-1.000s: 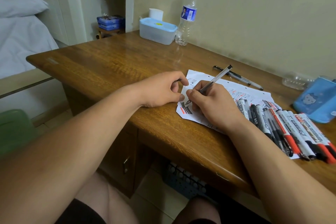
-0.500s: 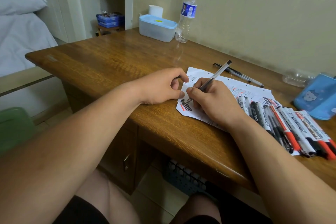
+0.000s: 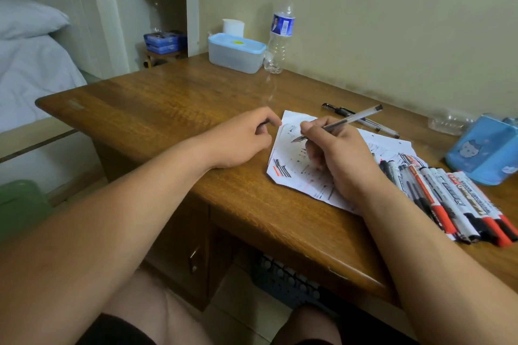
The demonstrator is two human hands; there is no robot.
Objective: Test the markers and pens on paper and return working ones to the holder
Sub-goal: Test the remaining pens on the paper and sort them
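Right hand (image 3: 336, 154) grips pen (image 3: 350, 120); left hand (image 3: 241, 140) lies loosely curled, empty, beside paper (image 3: 291, 173), which could slide unpinned, spoiling the stroke.

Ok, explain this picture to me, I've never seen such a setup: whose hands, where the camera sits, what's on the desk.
No machine here: a person wears one camera on the head, looking down at their own hands. The right hand grips a clear pen, tip down at a scribbled paper. The left hand rests on the wooden desk by the paper's edge, holding nothing. A row of markers lies to the right, a blue holder behind them, and two more pens farther back.
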